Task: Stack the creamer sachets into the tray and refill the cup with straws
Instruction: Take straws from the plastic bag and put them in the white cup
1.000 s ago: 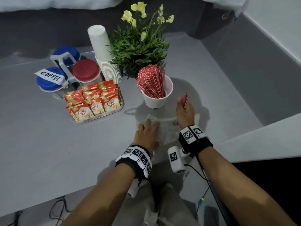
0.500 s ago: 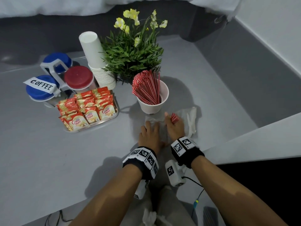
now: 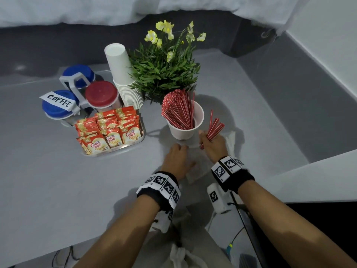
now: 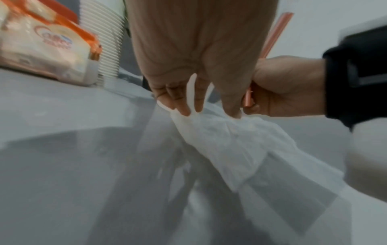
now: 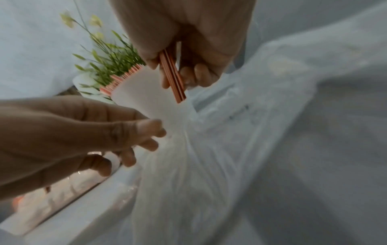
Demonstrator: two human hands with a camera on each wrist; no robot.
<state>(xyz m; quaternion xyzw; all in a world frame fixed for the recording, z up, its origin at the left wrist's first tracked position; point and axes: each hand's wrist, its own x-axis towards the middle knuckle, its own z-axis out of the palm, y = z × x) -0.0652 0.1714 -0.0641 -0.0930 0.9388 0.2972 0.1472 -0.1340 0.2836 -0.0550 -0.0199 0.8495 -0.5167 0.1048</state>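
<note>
Beside the white cup (image 3: 185, 126), right hand (image 3: 213, 146) grip closed round thin striped straws (image 3: 214, 128) (red), left hand (image 3: 176, 161) flat on crinkled plastic bag (image 4: 226, 140)

I take the potted green plant with small yellow flowers (image 3: 166, 74) as my landmark on the grey tabletop (image 3: 48, 180). Just left of it I see a leaning stack of white paper cups (image 3: 123, 78), touching its leaves. Farther left sit three lidded jars in a white carrier: a red-lidded jar (image 3: 101, 94), a blue-lidded jar (image 3: 79, 74) behind it, and a blue-lidded jar labelled COFFEE (image 3: 58, 103). Nearer me than the plant lies a crumpled clear plastic bag (image 4: 230, 145).
</note>
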